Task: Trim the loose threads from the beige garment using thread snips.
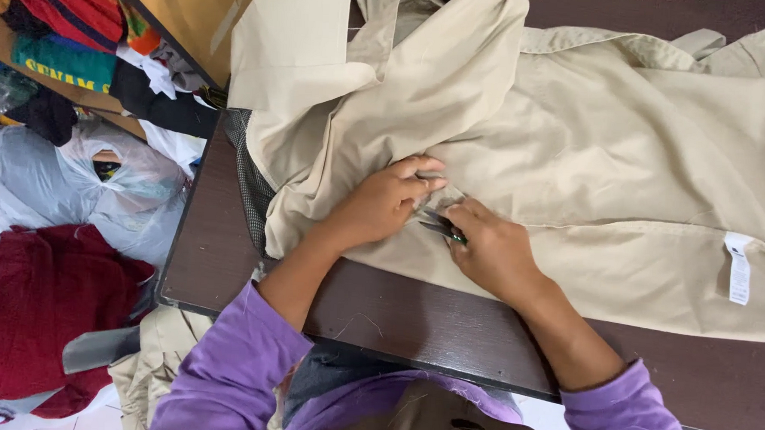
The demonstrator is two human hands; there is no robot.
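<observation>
Left hand: I see it flat on the beige garment, fingers curled, pinning a fold, gripping nothing else.
Snips: small dark cutter, blades pointing left toward the left fingertips, just beside them.
Right hand: clenched round the snips, touching the cloth.
Garment: spread across the dark bench, running far and right from both hands.
Nearer hand: right, I judge; it is on the seam.

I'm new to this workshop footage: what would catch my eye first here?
A big beige garment spreads over the dark brown table, filling the upper right. At its middle the left hand presses the cloth while the right hand works small snips. Red cloth lies on the floor, lower left.
</observation>
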